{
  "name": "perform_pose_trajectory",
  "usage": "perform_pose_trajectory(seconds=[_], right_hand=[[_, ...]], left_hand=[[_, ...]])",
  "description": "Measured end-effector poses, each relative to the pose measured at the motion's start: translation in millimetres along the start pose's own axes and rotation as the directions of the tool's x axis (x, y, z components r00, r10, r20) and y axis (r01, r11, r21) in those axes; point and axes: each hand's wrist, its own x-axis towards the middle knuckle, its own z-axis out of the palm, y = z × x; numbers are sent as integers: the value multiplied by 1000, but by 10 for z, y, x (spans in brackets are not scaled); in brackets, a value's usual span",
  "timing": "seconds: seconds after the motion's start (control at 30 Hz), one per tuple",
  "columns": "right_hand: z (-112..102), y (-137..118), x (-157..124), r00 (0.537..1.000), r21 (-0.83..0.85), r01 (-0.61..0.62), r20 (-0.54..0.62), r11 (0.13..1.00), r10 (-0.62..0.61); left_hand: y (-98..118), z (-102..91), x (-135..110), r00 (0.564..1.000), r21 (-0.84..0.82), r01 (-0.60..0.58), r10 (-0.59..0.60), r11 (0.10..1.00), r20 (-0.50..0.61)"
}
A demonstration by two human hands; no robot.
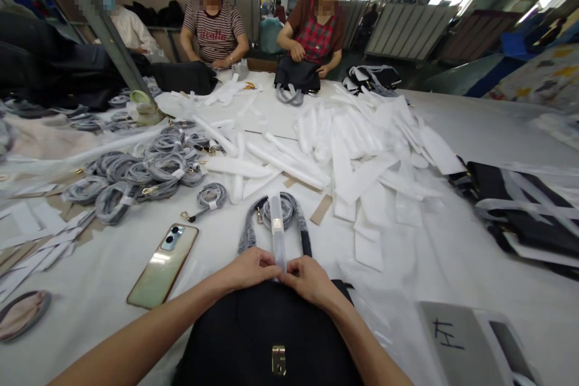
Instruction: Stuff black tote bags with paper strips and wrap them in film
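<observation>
Just nearside of both hands (254,266), the black bag (266,319), handle (246,234) beyond.

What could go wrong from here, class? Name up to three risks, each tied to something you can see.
First, the left hand and right hand meet at the lower end of the translucent strip; uneven pulling there might crease it or turn it askew. Second, the gold clip at the edge of the coiled strap could snag or scratch something close by. Third, the phone lies near the left forearm, so a sideways sweep might knock it.
</observation>
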Motion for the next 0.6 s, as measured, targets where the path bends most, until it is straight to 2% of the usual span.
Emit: perform_pose_trajectory(seconds=[0.23,0.6], right_hand=[[12,-30,-33,999,-117,15,-32,993,-19],[-43,-56,-150,992,-217,121,7,969,-122]], left_hand=[[-125,57,121,999,188,19,-9,982,-53],[-38,86,41,997,411,-18,49,912,-66]])
